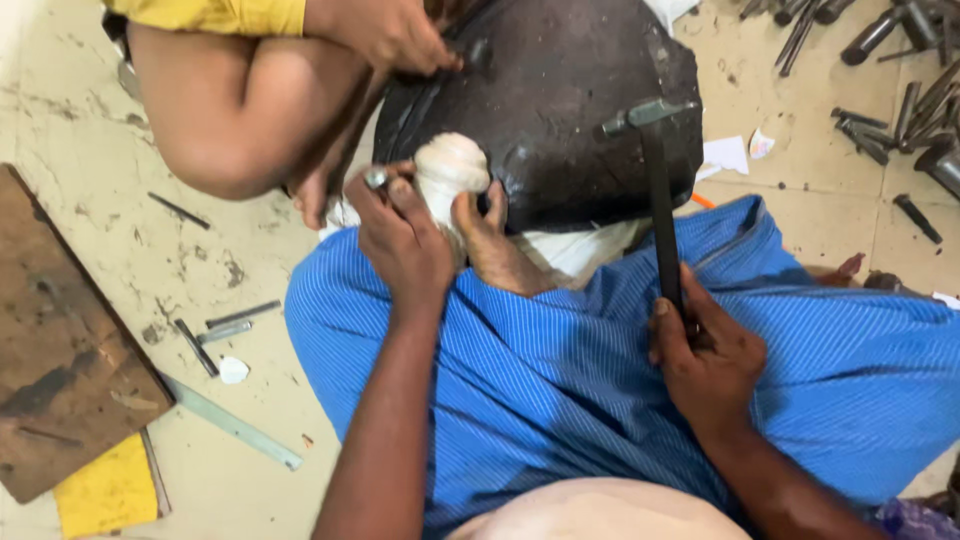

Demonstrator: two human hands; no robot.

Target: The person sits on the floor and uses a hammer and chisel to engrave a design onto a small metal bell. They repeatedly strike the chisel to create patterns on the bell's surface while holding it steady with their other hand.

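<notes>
You can see no boxes, signs or screens here. Only a small white paper scrap (727,154) and a tiny colourful wrapper bit (761,143) lie on the floor (800,190), by the dark block (560,110).

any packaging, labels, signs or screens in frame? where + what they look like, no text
No screens or signs.
Small wrapper scrap: floor at upper right, beside the black block; white with red and blue patches.
White paper scrap: just left of it, plain.
Yellow flat sheet: bottom left, under the edge of the brown board; rectangular, unmarked as far as visible.
</notes>
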